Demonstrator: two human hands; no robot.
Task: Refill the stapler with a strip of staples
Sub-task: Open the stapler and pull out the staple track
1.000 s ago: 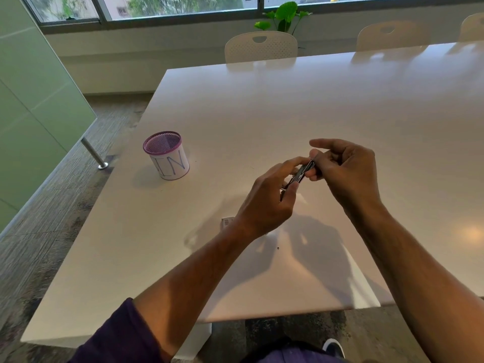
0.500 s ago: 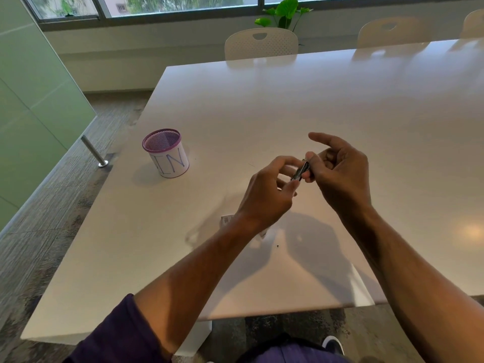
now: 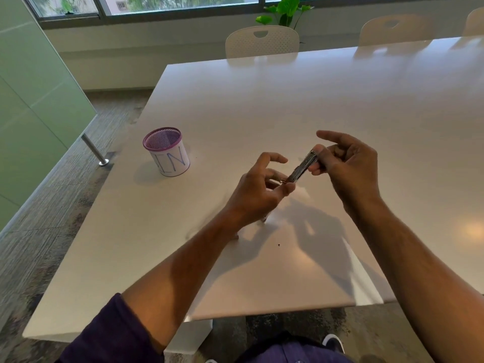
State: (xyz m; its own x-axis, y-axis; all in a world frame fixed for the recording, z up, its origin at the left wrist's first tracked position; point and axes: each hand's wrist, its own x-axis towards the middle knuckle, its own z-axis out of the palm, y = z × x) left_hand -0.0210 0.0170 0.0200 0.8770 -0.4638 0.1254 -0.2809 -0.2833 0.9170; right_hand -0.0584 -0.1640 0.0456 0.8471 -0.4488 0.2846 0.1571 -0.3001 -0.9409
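the right hand (image 3: 348, 163) holds the stapler (image 3: 302, 167) above the table (image 3: 340, 95), thumb and curled fingers pinching its far end, index finger stretched out straight and free. the stapler is a small dark metal bar, tilted, its near end dipping down toward the left hand (image 3: 259, 189). the left hand meets that low end: its thumb and a bent finger close at the tip, with the index finger raised in a loose arch over it. whether a strip of staples sits between those fingertips is too small and blurred to tell. both hands hover over the near middle of the table, casting shadows on the pale top. under the left wrist something small lies on the table, mostly hidden by the arm. a tiny dark speck (image 3: 279, 244) lies nearer the table's edge. off to the left, well apart from the hands, stands a cup (image 3: 167, 153) with a purple mesh rim and blue letters on a white wrap. pale chairs (image 3: 262, 41) stand at the far side, a green plant (image 3: 285, 10) behind them by the window. a dark purple sleeve (image 3: 110, 334) covers the left upper arm.
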